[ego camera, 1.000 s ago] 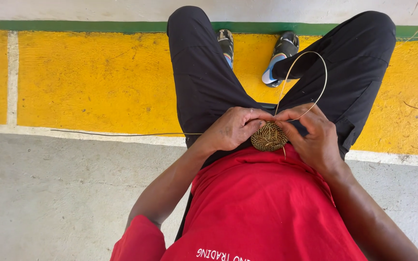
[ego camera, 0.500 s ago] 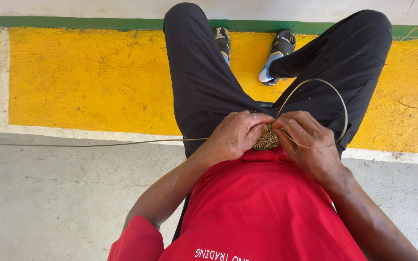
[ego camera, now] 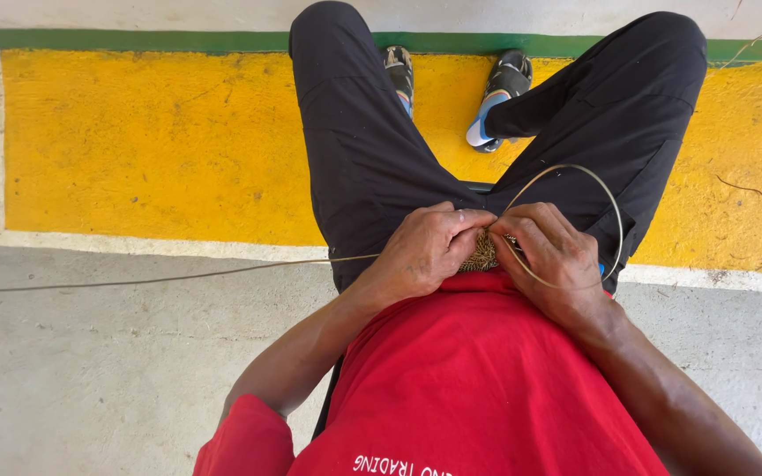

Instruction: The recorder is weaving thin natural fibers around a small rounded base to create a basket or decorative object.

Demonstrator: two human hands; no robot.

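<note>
Seated over the yellow-painted floor (ego camera: 152, 141), I am mid-stitch on the small woven coil (ego camera: 483, 256) in my lap. My left hand (ego camera: 425, 251) pinches its edge; my right hand (ego camera: 553, 260) grips the looping fibre strand (ego camera: 606, 198). Next, I judge, comes drawing that loop snug.

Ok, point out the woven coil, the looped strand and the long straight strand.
woven coil (ego camera: 484, 254), head view, brown patch between the hands.
looped strand (ego camera: 612, 204), head view, right curve of the loop.
long straight strand (ego camera: 160, 278), head view, mid-length over the floor.

Fingers (ego camera: 460, 231) hide most of the woven piece (ego camera: 483, 256).
</note>
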